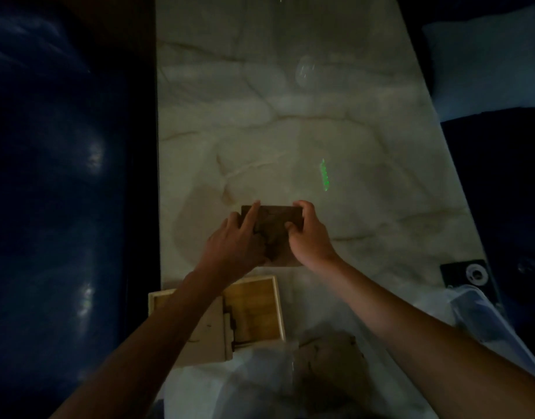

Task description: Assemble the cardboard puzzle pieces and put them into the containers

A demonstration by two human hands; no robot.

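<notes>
Cardboard, so I'd guess the flat brown rectangular puzzle slab (275, 234) is light and fairly stiff, but the jigsaw seams across it look like the weak spot; lift it by one end and it probably buckles apart. It's lying on the pale marble-look tabletop (351, 131), just beyond the open light wooden box (254, 306). Left hand (239, 240) lies on its left side, index finger stretched out along the top, the other fingers hidden. Right hand (308, 234) curls round the right edge, thumb on the face. Best bet is holding both long edges at once, kept level. Count: one assembled slab, one wooden box, two hands, plus some more brown cardboard (329, 358) near the bottom, too dim to count.
</notes>
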